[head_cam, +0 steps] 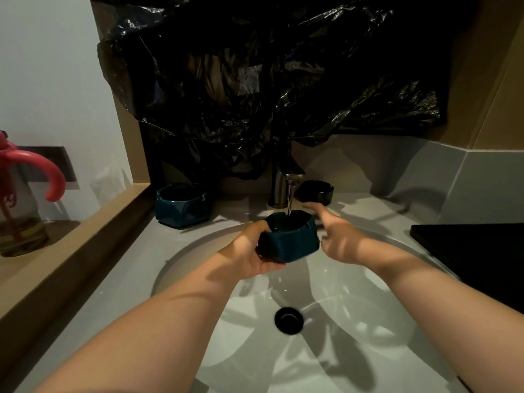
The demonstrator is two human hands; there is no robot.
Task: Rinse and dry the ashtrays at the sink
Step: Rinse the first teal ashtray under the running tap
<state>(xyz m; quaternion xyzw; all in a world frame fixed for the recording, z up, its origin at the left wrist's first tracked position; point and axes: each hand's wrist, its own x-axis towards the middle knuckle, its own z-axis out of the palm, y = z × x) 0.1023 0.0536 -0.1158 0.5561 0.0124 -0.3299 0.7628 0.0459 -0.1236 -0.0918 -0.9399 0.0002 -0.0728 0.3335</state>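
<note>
Held a teal ashtray [289,242] upright over the back of the sink [382,307], directly under the faucet [279,182], with the water stream [289,202] falling into its bowl. Gripped it from the left with the left hand [252,251], fingers curled under wall and base. Stretched the right hand [337,236] loose along the right wall, fingers extended rather than wrapped; contact unclear. Showed a second teal ashtray [181,204] at the back left corner of the counter [113,279], a black ashtray [314,191] at its back edge just right of the faucet, a flat black object [467,251] on its right edge. Showed a dark drain [288,319] below and a black plastic sheet [255,80] hanging behind.
</note>
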